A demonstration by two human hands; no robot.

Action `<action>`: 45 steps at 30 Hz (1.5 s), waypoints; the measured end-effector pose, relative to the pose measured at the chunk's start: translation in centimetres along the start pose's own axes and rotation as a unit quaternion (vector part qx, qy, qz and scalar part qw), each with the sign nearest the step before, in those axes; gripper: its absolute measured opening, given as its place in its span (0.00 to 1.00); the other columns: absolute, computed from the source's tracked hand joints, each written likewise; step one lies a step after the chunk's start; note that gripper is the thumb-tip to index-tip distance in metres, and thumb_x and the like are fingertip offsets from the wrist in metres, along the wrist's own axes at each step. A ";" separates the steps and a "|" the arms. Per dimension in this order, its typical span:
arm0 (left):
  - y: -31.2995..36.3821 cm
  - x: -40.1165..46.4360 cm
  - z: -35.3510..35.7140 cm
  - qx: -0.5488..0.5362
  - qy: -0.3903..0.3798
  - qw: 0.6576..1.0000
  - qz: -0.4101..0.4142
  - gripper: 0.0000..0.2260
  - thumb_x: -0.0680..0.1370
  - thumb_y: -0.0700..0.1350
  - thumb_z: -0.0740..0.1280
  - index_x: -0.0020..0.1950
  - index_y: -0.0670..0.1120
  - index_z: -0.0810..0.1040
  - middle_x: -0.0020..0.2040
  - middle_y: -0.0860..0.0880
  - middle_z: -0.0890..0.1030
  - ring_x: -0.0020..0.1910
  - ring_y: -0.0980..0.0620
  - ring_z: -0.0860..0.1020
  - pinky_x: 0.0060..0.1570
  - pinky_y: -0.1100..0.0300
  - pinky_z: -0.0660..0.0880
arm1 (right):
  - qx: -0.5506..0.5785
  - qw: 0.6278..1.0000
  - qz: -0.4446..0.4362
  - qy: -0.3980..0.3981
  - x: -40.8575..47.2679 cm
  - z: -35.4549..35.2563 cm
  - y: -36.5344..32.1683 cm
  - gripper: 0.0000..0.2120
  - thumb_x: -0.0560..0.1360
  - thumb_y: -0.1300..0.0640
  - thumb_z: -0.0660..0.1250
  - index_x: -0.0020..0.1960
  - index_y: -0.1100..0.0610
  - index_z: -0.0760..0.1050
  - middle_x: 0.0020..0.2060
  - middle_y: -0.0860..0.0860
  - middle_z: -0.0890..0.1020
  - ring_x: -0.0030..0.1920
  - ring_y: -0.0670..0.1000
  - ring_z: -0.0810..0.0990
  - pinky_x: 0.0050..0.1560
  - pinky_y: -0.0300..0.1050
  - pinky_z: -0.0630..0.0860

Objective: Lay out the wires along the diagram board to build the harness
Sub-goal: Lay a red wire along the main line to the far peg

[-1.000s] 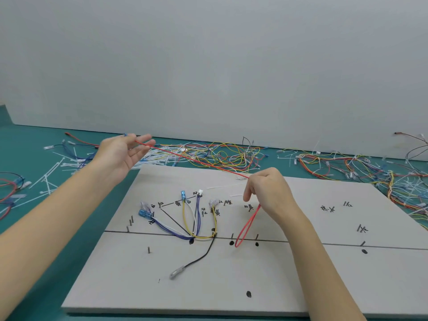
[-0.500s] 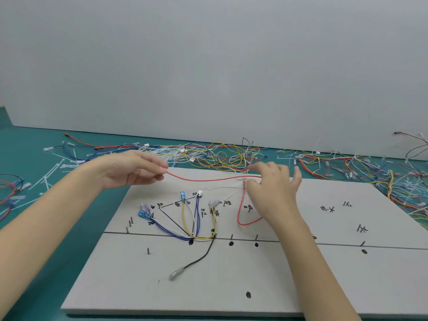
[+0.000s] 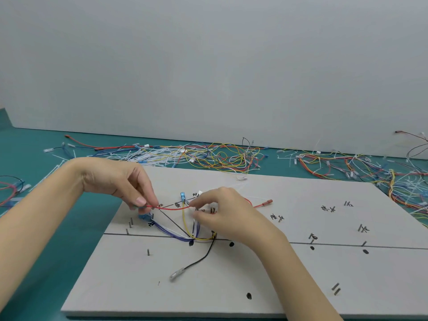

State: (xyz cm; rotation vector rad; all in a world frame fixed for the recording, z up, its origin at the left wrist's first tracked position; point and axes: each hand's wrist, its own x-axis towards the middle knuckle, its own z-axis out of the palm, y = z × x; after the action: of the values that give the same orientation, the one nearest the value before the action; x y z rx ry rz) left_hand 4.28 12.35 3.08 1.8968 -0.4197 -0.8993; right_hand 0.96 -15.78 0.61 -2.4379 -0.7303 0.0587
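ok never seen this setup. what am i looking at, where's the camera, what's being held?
There is no robot here: a person works bare-handed, filmed by one wide-angle camera on their head looking down. The grey diagram board has drawn lines, handwritten labels and small pins, and lies on a green table. Blue, yellow, white and black wires are already routed on it. The left hand and right hand each pinch a red wire stretched between them; its terminal end rests on the board. Loose wires are piled behind.

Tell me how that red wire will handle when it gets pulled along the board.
Probably floppy: the red wire sags between the left hand and right hand. Likely light, held by fingertip pinches. Its free terminal end may drag or snag.
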 end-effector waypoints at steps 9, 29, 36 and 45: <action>1.6 -0.4 0.4 -0.020 -0.103 0.992 0.076 0.07 0.69 0.39 0.74 0.45 0.48 0.83 0.40 0.47 0.82 0.37 0.51 0.80 0.36 0.62 0.72 | -0.150 0.987 -0.039 0.031 -0.1 0.4 -0.3 0.17 0.79 0.50 0.62 0.67 0.42 0.70 0.57 0.47 0.69 0.57 0.49 0.66 0.53 0.48 0.65; 0.7 -1.5 -0.5 0.170 -0.035 0.961 -0.214 0.08 0.67 0.43 0.75 0.40 0.48 0.77 0.39 0.47 0.84 0.35 0.56 0.77 0.32 0.67 0.65 | 0.146 0.978 0.054 -0.142 -1.5 -3.6 0.1 0.13 0.75 0.49 0.69 0.38 0.58 0.82 0.24 0.51 0.78 0.21 0.48 0.68 0.23 0.35 0.66; 0.0 -0.8 -0.8 0.147 -0.032 0.965 -0.214 0.10 0.72 0.40 0.74 0.41 0.48 0.74 0.39 0.46 0.83 0.36 0.55 0.78 0.33 0.66 0.66 | 0.137 0.975 0.086 -0.155 -1.6 -3.7 0.0 0.12 0.74 0.52 0.70 0.40 0.60 0.79 0.25 0.52 0.80 0.19 0.48 0.68 0.22 0.33 0.66; 0.6 0.0 -0.1 0.195 0.021 0.943 -0.269 0.11 0.70 0.42 0.77 0.40 0.48 0.74 0.38 0.49 0.85 0.39 0.54 0.81 0.32 0.68 0.67 | 0.094 0.971 0.109 -0.193 -1.7 -4.0 0.7 0.11 0.73 0.50 0.71 0.38 0.56 0.77 0.27 0.53 0.83 0.21 0.50 0.69 0.25 0.36 0.68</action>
State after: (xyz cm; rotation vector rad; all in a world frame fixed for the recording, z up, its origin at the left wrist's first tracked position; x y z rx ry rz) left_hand 4.41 12.17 3.62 2.4551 -0.0419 -1.1890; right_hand 0.67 -19.17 3.32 -2.3345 -0.5811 0.6737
